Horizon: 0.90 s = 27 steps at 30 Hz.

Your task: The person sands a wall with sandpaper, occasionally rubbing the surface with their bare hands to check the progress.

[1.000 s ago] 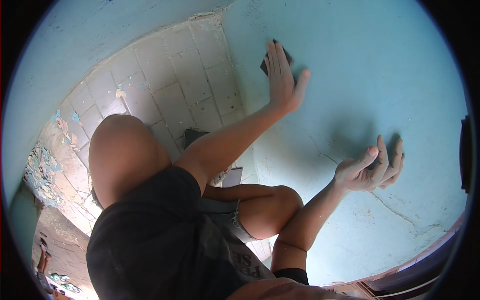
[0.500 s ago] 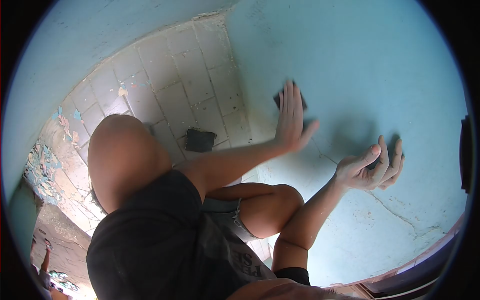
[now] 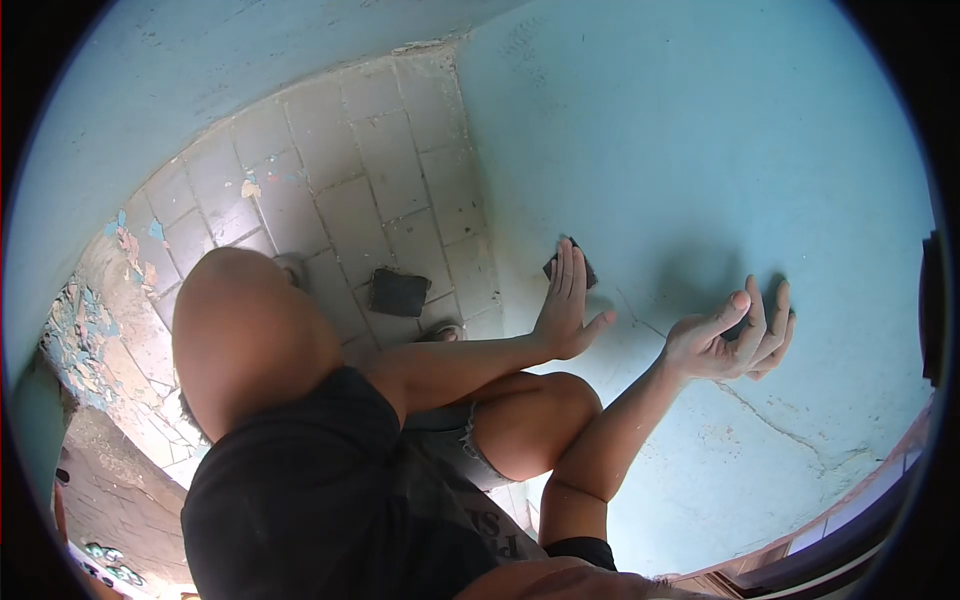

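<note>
The left hand (image 3: 566, 310), its grip unclenched and flat, presses a dark pad (image 3: 572, 264) to the blue wall (image 3: 640, 180). The right hand (image 3: 728, 338) curls near the wall; whether it grasps the dark patch behind its fingers cannot be told. A dark piece (image 3: 400, 293) lies on the tiled floor (image 3: 345, 215).

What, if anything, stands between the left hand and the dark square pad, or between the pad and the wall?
Nothing visible: the left hand has its fingers lying over the dark square pad, which lies against the blue wall. Its underside is hidden.
</note>
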### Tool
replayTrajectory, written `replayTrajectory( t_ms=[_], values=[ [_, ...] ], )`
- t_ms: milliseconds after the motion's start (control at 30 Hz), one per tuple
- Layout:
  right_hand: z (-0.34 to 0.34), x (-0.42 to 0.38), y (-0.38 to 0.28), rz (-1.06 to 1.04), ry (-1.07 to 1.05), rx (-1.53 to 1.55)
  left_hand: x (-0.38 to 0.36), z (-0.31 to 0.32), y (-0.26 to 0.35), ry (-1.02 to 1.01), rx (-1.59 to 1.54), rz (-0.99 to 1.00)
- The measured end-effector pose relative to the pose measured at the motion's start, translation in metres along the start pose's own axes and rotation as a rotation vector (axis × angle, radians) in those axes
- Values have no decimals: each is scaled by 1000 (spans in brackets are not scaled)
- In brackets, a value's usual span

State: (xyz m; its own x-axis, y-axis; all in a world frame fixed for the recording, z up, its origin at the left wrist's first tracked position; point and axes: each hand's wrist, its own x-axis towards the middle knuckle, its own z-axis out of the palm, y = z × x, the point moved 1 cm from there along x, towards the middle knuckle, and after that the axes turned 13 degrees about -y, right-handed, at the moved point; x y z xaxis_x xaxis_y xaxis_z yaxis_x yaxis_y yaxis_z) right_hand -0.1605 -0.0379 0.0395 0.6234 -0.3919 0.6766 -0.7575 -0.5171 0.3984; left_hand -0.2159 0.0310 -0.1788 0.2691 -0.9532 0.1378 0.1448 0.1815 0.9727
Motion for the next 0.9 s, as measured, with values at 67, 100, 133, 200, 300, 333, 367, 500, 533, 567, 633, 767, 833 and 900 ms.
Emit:
replayTrajectory(
  t_ms=[67, 100, 133, 200, 300, 333, 367, 500, 533, 567, 633, 767, 833, 900],
  values=[
    [-1, -2, 4, -14, 10, 116, 24, -2, 8, 126, -1, -72],
    [-8, -4, 4, -11, -22, 106, 50, -25, 15, 223, -61, -86],
    [-13, -1, 2, -25, -44, 164, 94, -60, 17, 315, -109, -85],
    [-18, -4, 4, -27, -54, 212, 157, -113, 11, 437, -146, -47],
    [-18, -3, 5, -58, -70, 297, 119, -84, 0, 381, 108, 40],
    [-13, -6, 7, -41, -74, 188, 85, -59, -10, 302, 121, 76],
    [-10, -8, 6, -18, -89, 76, 48, -34, -16, 215, 133, 100],
    [-6, -5, 6, 5, -80, 53, 30, -18, 5, 178, 42, 36],
    [-11, -3, 6, -21, -78, 131, 59, -42, 14, 175, 39, 19],
    [-14, -3, 5, -36, -61, 203, 102, -75, 17, 248, -4, 35],
    [-19, -3, 6, -24, -65, 279, 113, -79, 16, 294, -55, 51],
    [-15, -4, 10, -61, -52, 233, 24, -18, -14, 26, 280, 206],
    [-14, -8, 9, -65, -71, 160, 3, -3, -19, -108, 276, 155],
    [-14, -8, 17, -105, -119, 161, 26, -14, -4, 17, 201, 137]
  ],
)
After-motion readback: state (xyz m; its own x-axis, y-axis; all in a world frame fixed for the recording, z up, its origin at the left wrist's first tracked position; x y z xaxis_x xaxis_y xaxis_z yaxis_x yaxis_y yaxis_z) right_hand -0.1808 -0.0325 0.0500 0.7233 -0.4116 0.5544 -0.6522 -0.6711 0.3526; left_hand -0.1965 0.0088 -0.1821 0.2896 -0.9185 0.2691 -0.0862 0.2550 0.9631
